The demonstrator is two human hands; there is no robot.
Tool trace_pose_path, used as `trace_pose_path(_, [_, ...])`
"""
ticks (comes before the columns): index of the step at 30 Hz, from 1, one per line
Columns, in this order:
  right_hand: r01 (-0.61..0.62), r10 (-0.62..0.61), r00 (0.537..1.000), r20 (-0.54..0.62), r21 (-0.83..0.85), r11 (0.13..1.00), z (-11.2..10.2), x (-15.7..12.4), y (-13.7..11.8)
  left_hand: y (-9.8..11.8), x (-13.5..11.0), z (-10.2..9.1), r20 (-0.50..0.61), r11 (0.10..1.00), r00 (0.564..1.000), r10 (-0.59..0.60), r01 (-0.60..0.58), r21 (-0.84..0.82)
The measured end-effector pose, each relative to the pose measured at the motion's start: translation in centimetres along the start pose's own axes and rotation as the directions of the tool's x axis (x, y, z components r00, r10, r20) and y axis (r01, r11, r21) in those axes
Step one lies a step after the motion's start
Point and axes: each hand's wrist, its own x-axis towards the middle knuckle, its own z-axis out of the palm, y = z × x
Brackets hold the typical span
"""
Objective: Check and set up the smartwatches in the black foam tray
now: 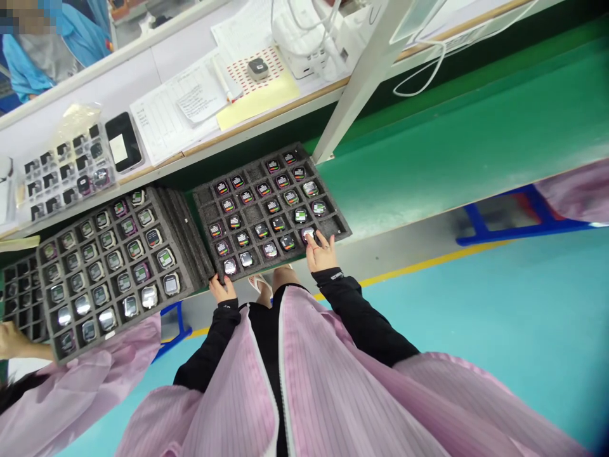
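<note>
A dark grey foam tray (pixel 253 221) with rows of square cells lies before me, most cells holding a smartwatch (pixel 273 205) with a lit or glossy face. Several cells hold no watch. My left hand (pixel 223 290) grips the tray's front left corner, its fingertips against the edge. Over the front right side reaches my right hand (pixel 321 254), fingers spread. Its fingertips touch a watch (pixel 308 233) in the front row and lie near the rim; that watch is partly covered.
Left of my tray are a stack of foam trays (pixel 178 219) and another watch-filled tray (pixel 104 279). A co-worker's hand (pixel 13 341) is at far left. The shelf carries a clear blister tray (pixel 66 166), phone (pixel 124 141), papers (pixel 162 120) and white device (pixel 304 47). A slanted post (pixel 356 82) stands behind.
</note>
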Motion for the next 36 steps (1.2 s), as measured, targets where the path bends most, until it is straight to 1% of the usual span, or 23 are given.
trace_pose_path(3, [0.005,-0.004,1.000,-0.024,0.020,1.000,-0.2,0.7,0.4,0.0,0.0,0.0,-0.008,1.000,1.000,0.002,-0.001,0.013])
trace_pose_path(7, [0.017,-0.016,0.999,-0.035,0.017,1.000,-0.3,3.0,0.8,-0.1,0.0,0.2,-0.005,0.999,1.000,0.000,0.000,0.032])
trace_pose_path(10, [0.034,-0.034,0.999,-0.012,0.020,0.999,-0.2,4.8,0.8,-0.3,0.1,0.3,0.004,0.999,1.000,-0.008,0.007,0.054])
trace_pose_path(13, [0.071,-0.071,0.997,0.005,0.038,0.997,-0.2,6.1,0.4,-0.6,0.2,0.3,0.025,0.997,1.000,-0.016,0.014,0.074])
trace_pose_path(16, [0.096,-0.097,0.995,0.021,0.049,0.994,-0.2,6.7,-0.2,-0.7,0.3,0.3,0.040,0.995,0.999,-0.034,0.030,0.095])
trace_pose_path(19, [0.106,-0.108,0.991,0.078,0.030,0.994,-0.2,7.2,-0.7,-0.6,0.4,0.4,0.039,0.992,0.998,-0.057,0.052,0.118])
trace_pose_path(21, [0.114,-0.115,0.986,0.120,0.014,0.993,-0.2,7.5,-0.8,-0.5,0.5,0.4,0.036,0.989,0.997,-0.068,0.063,0.133])
trace_pose_path(23, [0.115,-0.116,0.984,0.132,0.016,0.993,-0.3,7.7,-0.6,-0.4,0.6,0.4,0.036,0.987,0.996,-0.078,0.072,0.147])
trace_pose_path(26, [0.084,-0.088,0.993,0.082,0.045,0.995,-0.7,7.8,0.4,-0.3,0.9,0.5,0.029,0.981,0.995,-0.092,0.086,0.171])
trace_pose_path(31, [-0.016,0.018,0.999,-0.031,0.078,0.997,-1.5,7.9,2.9,0.2,0.8,1.0,-0.011,0.970,0.994,-0.111,0.111,0.214])
trace_pose_path(33, [-0.032,0.035,0.999,-0.040,0.085,0.996,-1.7,8.0,3.6,0.3,0.7,1.2,-0.037,0.965,0.992,-0.119,0.125,0.231])
trace_pose_path(36, [-0.025,0.028,0.999,-0.032,0.089,0.996,-1.8,8.2,4.2,0.4,0.6,1.4,-0.068,0.958,0.989,-0.130,0.143,0.248])
